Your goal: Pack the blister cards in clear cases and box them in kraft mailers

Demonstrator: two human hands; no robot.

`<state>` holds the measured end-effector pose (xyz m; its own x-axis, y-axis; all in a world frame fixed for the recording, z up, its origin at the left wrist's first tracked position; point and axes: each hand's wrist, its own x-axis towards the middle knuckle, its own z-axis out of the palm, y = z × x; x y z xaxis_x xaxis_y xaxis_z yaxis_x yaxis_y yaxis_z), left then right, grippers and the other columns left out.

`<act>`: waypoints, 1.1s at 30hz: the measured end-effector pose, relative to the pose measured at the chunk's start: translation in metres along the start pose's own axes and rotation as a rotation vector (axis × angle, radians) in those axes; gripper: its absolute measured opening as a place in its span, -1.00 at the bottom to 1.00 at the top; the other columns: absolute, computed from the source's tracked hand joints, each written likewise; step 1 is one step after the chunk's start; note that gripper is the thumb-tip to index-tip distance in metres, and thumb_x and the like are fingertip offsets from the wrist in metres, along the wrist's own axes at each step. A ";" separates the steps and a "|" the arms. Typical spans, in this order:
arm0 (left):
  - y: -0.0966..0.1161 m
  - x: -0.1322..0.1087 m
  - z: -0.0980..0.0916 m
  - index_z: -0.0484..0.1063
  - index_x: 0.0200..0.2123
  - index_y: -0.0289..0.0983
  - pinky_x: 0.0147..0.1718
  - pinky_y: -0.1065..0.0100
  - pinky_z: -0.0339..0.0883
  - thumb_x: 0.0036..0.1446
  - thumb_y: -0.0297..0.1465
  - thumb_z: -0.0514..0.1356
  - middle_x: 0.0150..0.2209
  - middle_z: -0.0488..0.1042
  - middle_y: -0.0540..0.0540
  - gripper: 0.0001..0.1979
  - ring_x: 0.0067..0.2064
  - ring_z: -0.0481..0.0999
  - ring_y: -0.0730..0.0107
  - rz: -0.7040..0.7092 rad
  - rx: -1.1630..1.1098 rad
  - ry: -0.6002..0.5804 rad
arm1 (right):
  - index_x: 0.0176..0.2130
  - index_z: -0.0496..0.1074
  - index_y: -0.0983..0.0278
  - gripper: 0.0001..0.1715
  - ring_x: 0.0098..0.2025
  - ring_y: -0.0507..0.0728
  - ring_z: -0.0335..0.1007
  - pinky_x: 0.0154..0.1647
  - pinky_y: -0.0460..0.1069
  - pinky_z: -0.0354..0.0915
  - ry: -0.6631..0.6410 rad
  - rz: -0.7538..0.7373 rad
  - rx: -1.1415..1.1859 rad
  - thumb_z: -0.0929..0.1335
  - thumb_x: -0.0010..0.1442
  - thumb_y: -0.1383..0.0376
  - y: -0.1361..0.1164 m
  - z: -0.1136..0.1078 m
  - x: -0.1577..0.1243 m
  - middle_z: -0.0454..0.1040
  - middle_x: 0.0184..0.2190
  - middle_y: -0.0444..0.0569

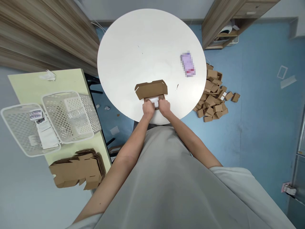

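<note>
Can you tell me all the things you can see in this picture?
round table: one, white, middle
open box: one, brown cardboard, near edge of the round table, lid up
white item: one, inside the open box
blurred packet: one, purple, right side of the round table
small boxes: a pile, brown, on the blue floor at the right
side table: one, pale green, left
baskets: two, white with holes, on the side table
flat cardboard: a stack, brown, near end of the side table
left hand: one, bare, on the open box's front
right hand: one, bare, on the open box's front
</note>
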<state>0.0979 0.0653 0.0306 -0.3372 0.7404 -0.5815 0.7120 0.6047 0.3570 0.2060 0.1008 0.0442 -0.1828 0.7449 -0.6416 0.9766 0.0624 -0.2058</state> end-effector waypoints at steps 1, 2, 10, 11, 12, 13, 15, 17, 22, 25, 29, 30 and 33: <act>-0.001 -0.003 -0.004 0.57 0.10 -0.37 0.16 0.03 0.46 0.44 -0.37 0.17 0.14 0.62 -0.48 -0.70 0.17 0.62 -0.17 0.013 0.038 -0.003 | 0.31 0.45 0.39 -0.54 0.16 0.35 0.64 0.13 0.11 0.47 -0.002 -0.007 -0.004 0.17 0.66 0.27 0.001 -0.003 -0.003 0.64 0.12 0.32; -0.004 -0.006 -0.009 0.58 0.08 -0.38 0.15 0.03 0.46 0.46 -0.34 0.15 0.09 0.64 -0.49 -0.69 0.16 0.63 -0.19 0.032 0.078 -0.002 | 0.24 0.50 0.39 -0.53 0.14 0.36 0.64 0.12 0.11 0.46 0.001 -0.017 -0.005 0.17 0.67 0.20 0.004 -0.007 -0.007 0.66 0.08 0.32; -0.066 -0.011 -0.062 0.58 0.18 -0.29 0.23 0.06 0.42 0.45 -0.19 0.19 0.10 0.68 -0.31 -0.60 0.05 0.68 -0.06 0.040 -0.141 0.281 | 0.16 0.58 0.34 -0.53 0.03 0.37 0.65 0.19 0.21 0.47 0.307 -0.116 0.311 0.31 0.57 0.06 0.081 -0.054 -0.017 0.70 0.02 0.23; -0.069 -0.005 -0.067 0.54 0.23 -0.31 0.22 0.08 0.43 0.42 -0.21 0.23 0.14 0.66 -0.31 -0.57 0.03 0.68 -0.01 0.043 -0.178 0.313 | 0.23 0.55 0.36 -0.49 0.05 0.37 0.63 0.20 0.23 0.48 0.336 -0.144 0.360 0.36 0.52 0.07 0.087 -0.059 -0.009 0.68 0.09 0.25; -0.070 0.002 -0.070 0.53 0.25 -0.31 0.20 0.10 0.45 0.40 -0.22 0.26 0.17 0.63 -0.32 -0.55 0.02 0.68 0.03 0.052 -0.208 0.325 | 0.27 0.51 0.39 -0.43 0.08 0.38 0.62 0.21 0.24 0.48 0.336 -0.160 0.397 0.40 0.47 0.08 0.089 -0.064 0.000 0.66 0.14 0.27; -0.068 0.009 -0.072 0.53 0.25 -0.32 0.18 0.13 0.46 0.38 -0.24 0.28 0.18 0.61 -0.32 -0.54 0.01 0.67 0.06 0.066 -0.231 0.319 | 0.31 0.49 0.42 -0.37 0.09 0.38 0.61 0.22 0.24 0.49 0.317 -0.169 0.434 0.44 0.42 0.09 0.088 -0.067 0.010 0.65 0.17 0.28; -0.061 0.021 -0.074 0.56 0.22 -0.33 0.15 0.16 0.48 0.37 -0.31 0.27 0.17 0.58 -0.32 -0.58 0.01 0.67 0.10 0.097 -0.261 0.275 | 0.34 0.45 0.45 -0.30 0.06 0.33 0.62 0.24 0.22 0.49 0.246 -0.187 0.508 0.47 0.36 0.14 0.079 -0.072 0.027 0.62 0.23 0.29; -0.053 0.027 -0.072 0.58 0.22 -0.34 0.16 0.18 0.48 0.37 -0.39 0.23 0.13 0.58 -0.30 -0.59 0.01 0.67 0.13 0.128 -0.283 0.231 | 0.36 0.44 0.44 -0.31 0.01 0.27 0.64 0.25 0.19 0.49 0.182 -0.218 0.562 0.44 0.34 0.21 0.067 -0.073 0.037 0.61 0.26 0.26; -0.048 0.018 -0.062 0.47 0.35 -0.38 0.17 0.16 0.51 0.38 -0.43 0.20 0.08 0.61 -0.27 -0.49 0.03 0.67 0.13 0.163 -0.367 0.213 | 0.44 0.37 0.34 -0.26 -0.07 0.21 0.62 0.21 0.16 0.51 0.106 -0.309 0.581 0.36 0.32 0.30 0.057 -0.067 0.029 0.62 0.23 0.16; -0.053 0.008 -0.054 0.43 0.38 -0.35 0.17 0.16 0.53 0.36 -0.43 0.22 0.08 0.62 -0.24 -0.45 0.04 0.67 0.16 0.179 -0.410 0.197 | 0.43 0.37 0.30 -0.26 -0.09 0.19 0.61 0.16 0.14 0.52 0.076 -0.344 0.566 0.34 0.31 0.32 0.066 -0.061 0.013 0.57 0.26 0.16; -0.063 -0.008 -0.044 0.55 0.20 -0.33 0.16 0.18 0.57 0.34 -0.43 0.24 0.12 0.62 -0.27 -0.61 0.08 0.70 0.13 0.190 -0.471 0.169 | 0.37 0.40 0.29 -0.34 0.00 0.20 0.61 0.19 0.11 0.51 0.073 -0.401 0.558 0.30 0.32 0.35 0.078 -0.042 -0.010 0.51 0.31 0.18; -0.066 -0.012 -0.041 0.56 0.18 -0.33 0.16 0.18 0.58 0.34 -0.43 0.25 0.14 0.63 -0.29 -0.63 0.11 0.71 0.12 0.188 -0.497 0.162 | 0.37 0.40 0.28 -0.35 0.04 0.21 0.61 0.21 0.11 0.50 0.081 -0.414 0.551 0.29 0.34 0.35 0.080 -0.035 -0.016 0.49 0.31 0.19; -0.073 -0.023 -0.030 0.56 0.21 -0.31 0.19 0.17 0.58 0.32 -0.45 0.26 0.19 0.65 -0.28 -0.60 0.19 0.69 0.10 0.167 -0.560 0.133 | 0.39 0.36 0.24 -0.35 0.09 0.21 0.59 0.23 0.12 0.50 0.103 -0.420 0.495 0.25 0.37 0.39 0.085 -0.016 -0.029 0.47 0.33 0.19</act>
<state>0.0354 0.0128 0.0400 -0.3490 0.8472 -0.4005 0.3410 0.5129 0.7878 0.2956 0.0951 0.0568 -0.5017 0.7850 -0.3634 0.6524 0.0675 -0.7548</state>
